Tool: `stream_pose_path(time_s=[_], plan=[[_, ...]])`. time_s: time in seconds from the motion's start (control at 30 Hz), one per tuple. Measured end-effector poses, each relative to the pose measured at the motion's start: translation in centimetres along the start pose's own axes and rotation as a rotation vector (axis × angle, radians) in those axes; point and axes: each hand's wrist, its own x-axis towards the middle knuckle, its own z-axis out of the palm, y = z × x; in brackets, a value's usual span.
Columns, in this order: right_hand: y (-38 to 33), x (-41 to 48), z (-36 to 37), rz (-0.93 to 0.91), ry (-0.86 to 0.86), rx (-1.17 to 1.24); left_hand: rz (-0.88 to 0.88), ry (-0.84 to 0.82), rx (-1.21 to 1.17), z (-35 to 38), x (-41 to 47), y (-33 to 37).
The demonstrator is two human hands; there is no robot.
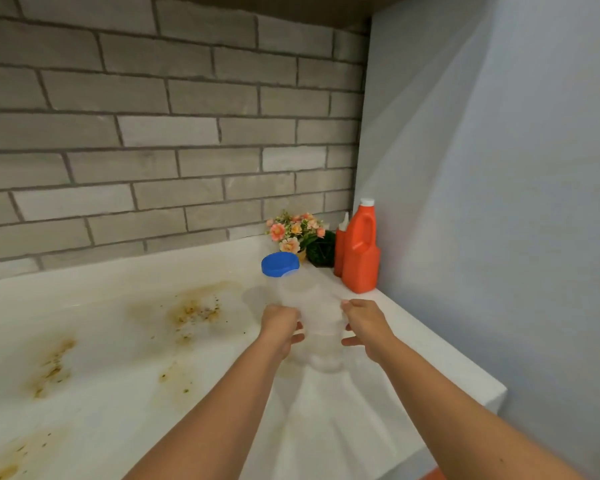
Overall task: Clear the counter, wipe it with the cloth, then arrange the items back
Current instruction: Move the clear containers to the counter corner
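Observation:
A clear plastic jar [317, 317] with a blue lid [280, 264] is tilted above the white counter [125, 344]. My left hand [280, 328] grips its left side and my right hand [364, 327] grips its right side, fingers curled round the jar's body. The jar looks empty. Brown stains [196, 311] with dark specks spread over the counter to the left of my hands. No cloth is in view.
In the back right corner stand an orange jug [361, 251] with a white cap, a slimmer orange bottle [340, 247] behind it, and a small pot of pink flowers [297, 233]. A grey brick wall [153, 133] backs the counter; a pale wall [499, 202] closes the right side.

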Motion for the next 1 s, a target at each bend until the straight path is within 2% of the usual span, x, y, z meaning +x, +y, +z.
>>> stream_pose_path(time_s=[0.43,1.0], plan=[[2.4,7.3,-4.0,0.107,0.091,0.041,-0.034,-0.155,0.064,6.8,5.2,-0.1],[2.8,12.4,-2.7,0.134,0.101,-0.013,-0.061,-0.067,0.087,7.7,10.4,-0.5]])
